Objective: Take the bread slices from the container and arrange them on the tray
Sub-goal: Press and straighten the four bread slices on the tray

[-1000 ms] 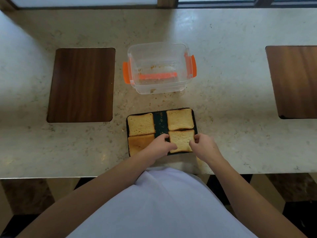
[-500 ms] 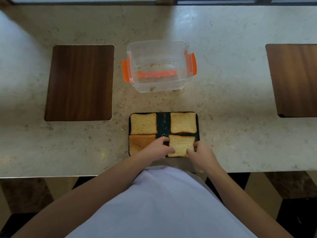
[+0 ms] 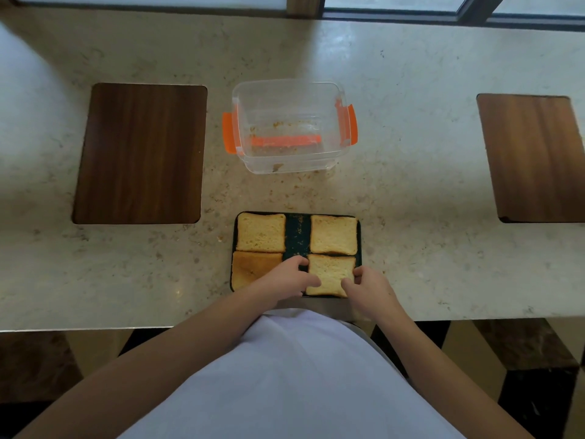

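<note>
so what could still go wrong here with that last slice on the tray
The near-right slice, pinched between the left hand and right hand, lies at the tray near edge, which sits close to the counter lip, so a tug toward the body could pull it off. The left hand also reaches over the darker near-left slice and might drag it. Pressing could shed more crumbs.

A home dining or kitchen counter: pale stone countertop (image 3: 411, 191), wooden placemats (image 3: 139, 153), windows (image 3: 389, 3) at the far edge.
</note>
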`<action>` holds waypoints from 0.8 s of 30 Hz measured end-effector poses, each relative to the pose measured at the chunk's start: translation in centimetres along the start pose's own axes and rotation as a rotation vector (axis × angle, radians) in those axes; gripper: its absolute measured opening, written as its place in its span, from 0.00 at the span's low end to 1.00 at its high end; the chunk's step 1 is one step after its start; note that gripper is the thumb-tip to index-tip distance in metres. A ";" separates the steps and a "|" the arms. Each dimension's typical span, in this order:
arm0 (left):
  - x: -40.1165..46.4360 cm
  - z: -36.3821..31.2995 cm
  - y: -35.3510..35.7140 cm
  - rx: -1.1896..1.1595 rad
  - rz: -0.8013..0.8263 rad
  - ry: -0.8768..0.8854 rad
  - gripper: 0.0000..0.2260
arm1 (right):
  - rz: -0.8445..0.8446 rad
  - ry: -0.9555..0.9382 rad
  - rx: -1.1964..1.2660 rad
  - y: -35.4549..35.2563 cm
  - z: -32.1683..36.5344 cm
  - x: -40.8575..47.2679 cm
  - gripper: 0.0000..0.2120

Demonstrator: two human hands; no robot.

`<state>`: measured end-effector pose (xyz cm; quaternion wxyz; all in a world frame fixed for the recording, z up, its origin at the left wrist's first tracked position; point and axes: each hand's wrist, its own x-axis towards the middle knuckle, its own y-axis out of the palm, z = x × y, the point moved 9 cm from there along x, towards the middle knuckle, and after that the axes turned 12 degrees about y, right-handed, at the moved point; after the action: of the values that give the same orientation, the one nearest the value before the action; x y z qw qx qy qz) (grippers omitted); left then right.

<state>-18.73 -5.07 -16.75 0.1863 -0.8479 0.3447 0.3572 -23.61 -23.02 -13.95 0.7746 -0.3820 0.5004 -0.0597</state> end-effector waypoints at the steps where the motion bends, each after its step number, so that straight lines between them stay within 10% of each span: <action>1: 0.1 -0.1 0.1 -0.004 0.001 0.000 0.34 | -0.002 -0.006 -0.014 -0.1 0.1 -0.1 0.15; 12: -0.2 -0.5 0.1 0.009 -0.009 -0.001 0.31 | -0.057 -0.030 0.012 -1.0 0.2 0.4 0.13; 20: -4.5 -1.6 -13.0 0.228 -0.711 0.225 0.14 | -0.070 0.047 0.114 -2.7 0.1 4.0 0.19; 24: -5.0 2.7 -16.0 0.193 -0.662 -0.007 0.22 | -0.022 0.085 0.136 -2.5 0.6 5.0 0.18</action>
<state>-11.10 9.77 -13.78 0.3725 -0.8910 0.0827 0.2459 -19.88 -26.81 -15.88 0.7761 -0.3312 0.5234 -0.1183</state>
